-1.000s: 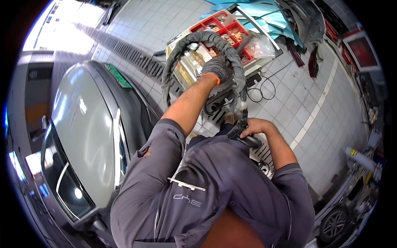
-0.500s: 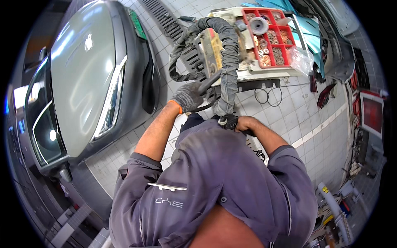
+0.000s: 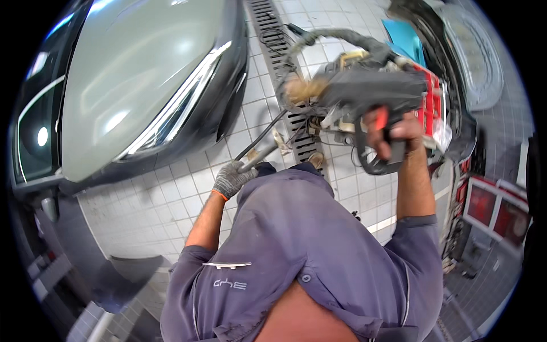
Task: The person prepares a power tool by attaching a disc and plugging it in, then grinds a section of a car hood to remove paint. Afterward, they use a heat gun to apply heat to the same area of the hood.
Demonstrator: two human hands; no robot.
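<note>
My left hand (image 3: 232, 178), in a grey knitted glove with an orange cuff, is closed round a grey rod-like handle (image 3: 262, 156). A dark cable (image 3: 263, 135) runs beside that handle. My bare right hand (image 3: 394, 135) grips a black gun-shaped tool (image 3: 370, 90) with a red trigger and a brass-coloured front end. The tool lies roughly level, its front end to the left, and is smeared by motion. Behind it loops a thick cloth-wrapped cable (image 3: 345, 34); where it joins the tool cannot be made out.
At left stands a grey car (image 3: 142, 80). A cart behind the gun-shaped tool carries a red compartment tray (image 3: 436, 105), partly covered. A slotted floor drain (image 3: 266, 23) crosses the tiled floor (image 3: 171, 194). Farther right are a dark bumper (image 3: 464, 119) and a red-and-white frame (image 3: 493, 208).
My right hand has moved from my waist out to the right and forward, with the gun-shaped tool now in plain view. My left hand has come lower and nearer with the handle.
</note>
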